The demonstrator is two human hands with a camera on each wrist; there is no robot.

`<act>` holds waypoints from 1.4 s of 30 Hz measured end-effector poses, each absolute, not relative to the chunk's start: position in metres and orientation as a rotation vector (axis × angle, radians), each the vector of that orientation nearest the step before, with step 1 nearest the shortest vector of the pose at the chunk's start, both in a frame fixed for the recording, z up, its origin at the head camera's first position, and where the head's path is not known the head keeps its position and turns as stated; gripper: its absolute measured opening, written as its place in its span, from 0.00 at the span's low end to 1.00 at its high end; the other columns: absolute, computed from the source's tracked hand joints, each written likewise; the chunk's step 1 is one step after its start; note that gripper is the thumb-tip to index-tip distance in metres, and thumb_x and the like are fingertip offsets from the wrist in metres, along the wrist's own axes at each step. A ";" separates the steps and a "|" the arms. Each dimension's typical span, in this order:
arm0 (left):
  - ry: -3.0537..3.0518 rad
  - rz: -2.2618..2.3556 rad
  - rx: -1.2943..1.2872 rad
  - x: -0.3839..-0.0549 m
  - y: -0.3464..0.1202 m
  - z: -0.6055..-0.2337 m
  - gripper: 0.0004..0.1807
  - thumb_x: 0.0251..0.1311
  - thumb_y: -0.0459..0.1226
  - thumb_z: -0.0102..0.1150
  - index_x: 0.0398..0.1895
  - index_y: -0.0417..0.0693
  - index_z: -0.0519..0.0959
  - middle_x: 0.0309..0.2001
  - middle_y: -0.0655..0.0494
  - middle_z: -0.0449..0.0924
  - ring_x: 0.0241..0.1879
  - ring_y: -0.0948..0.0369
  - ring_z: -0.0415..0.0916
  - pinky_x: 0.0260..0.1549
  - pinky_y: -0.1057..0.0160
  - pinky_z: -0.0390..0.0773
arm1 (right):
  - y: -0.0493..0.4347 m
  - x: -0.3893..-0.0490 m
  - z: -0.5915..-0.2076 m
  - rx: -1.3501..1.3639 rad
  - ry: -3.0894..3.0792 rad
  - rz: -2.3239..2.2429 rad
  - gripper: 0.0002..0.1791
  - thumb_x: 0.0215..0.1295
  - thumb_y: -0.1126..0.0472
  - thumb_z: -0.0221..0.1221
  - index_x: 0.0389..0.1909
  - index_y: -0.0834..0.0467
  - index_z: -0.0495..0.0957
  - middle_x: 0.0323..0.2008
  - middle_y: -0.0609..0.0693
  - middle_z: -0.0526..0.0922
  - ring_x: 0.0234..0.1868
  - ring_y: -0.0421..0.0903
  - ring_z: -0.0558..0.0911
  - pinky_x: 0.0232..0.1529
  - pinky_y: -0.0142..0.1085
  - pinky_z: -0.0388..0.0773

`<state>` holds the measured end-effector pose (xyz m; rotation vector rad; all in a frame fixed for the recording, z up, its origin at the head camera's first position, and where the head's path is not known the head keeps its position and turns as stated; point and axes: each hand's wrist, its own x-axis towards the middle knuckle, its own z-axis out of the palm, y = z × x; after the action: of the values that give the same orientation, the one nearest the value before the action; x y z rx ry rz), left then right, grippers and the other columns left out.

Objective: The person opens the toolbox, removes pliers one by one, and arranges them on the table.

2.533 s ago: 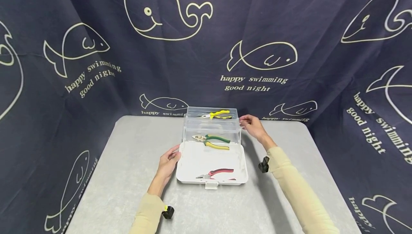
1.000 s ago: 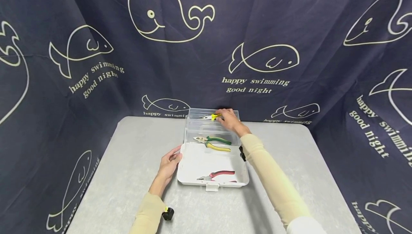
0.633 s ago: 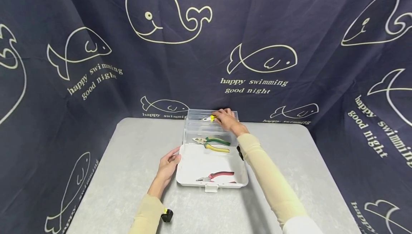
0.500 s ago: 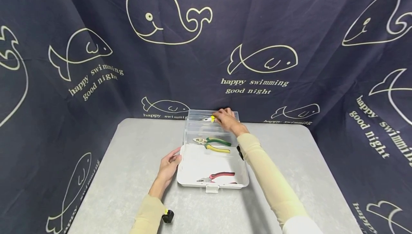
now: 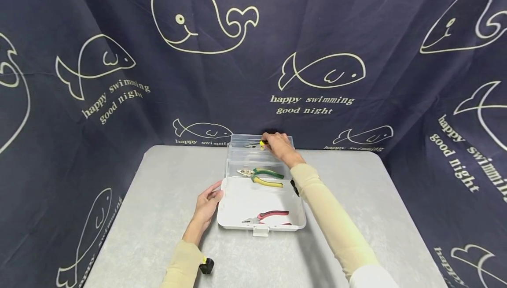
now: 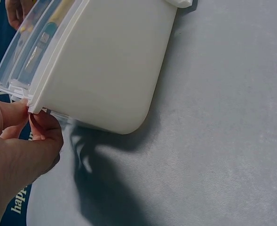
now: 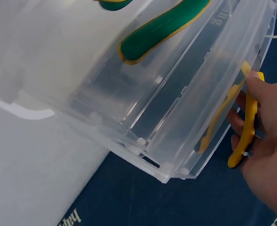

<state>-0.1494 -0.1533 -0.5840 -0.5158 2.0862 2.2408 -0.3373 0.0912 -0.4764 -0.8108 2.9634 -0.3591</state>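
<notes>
A white toolbox [image 5: 253, 196] stands with its clear tiered trays [image 5: 239, 156] raised at the back. My left hand [image 5: 207, 202] pinches the box's rim near the rear left corner, thumb and fingers meeting there in the left wrist view. Up at the top tray, my right hand [image 5: 279, 146] grips the yellow handles of long-nosed pliers [image 7: 246, 132]; the jaws still lie over the tray in the head view. Green-and-yellow pliers [image 5: 267, 173] rest in the lower tray. Red-handled pliers [image 5: 273, 212] lie in the white bottom compartment, one handle partly hidden by the front wall.
The box stands on a grey table [image 5: 158, 200]. A latch [image 5: 260, 231] sticks out at its front. Dark blue cloth [image 5: 245, 81] printed with fish hangs behind the table and along both sides, close behind the trays.
My right hand has moved from beside the trays' right side to the top tray and taken hold of the yellow-handled pliers, whose jaws have since turned slightly. The left hand has stayed put.
</notes>
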 end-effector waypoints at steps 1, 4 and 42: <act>2.085 2.241 -0.516 -0.149 -0.153 -0.584 0.23 0.72 0.30 0.58 0.69 0.42 0.75 0.49 0.46 0.82 0.47 0.63 0.76 0.45 0.69 0.76 | 0.091 -0.336 -0.476 -0.816 2.970 -0.355 0.15 0.77 0.56 0.59 0.59 0.56 0.79 0.53 0.53 0.85 0.54 0.55 0.81 0.58 0.50 0.70; 2.085 2.240 -0.510 -0.148 -0.153 -0.583 0.23 0.72 0.30 0.58 0.69 0.42 0.75 0.50 0.45 0.82 0.47 0.63 0.76 0.45 0.69 0.76 | 0.094 -0.332 -0.475 -0.855 2.992 -0.379 0.13 0.76 0.58 0.59 0.57 0.56 0.79 0.50 0.54 0.86 0.51 0.54 0.84 0.55 0.50 0.74; 2.108 2.259 -0.486 -0.148 -0.154 -0.582 0.23 0.73 0.29 0.56 0.69 0.38 0.74 0.49 0.44 0.82 0.46 0.65 0.76 0.46 0.72 0.75 | 0.134 -0.292 -0.472 -0.572 2.831 -1.841 0.13 0.68 0.64 0.68 0.49 0.66 0.80 0.43 0.60 0.84 0.43 0.47 0.83 0.46 0.33 0.80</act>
<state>-0.1477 -0.1537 -0.5821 -0.4859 2.1077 2.2590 -0.2919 0.1338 -0.4722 -0.5715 2.8308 -1.8406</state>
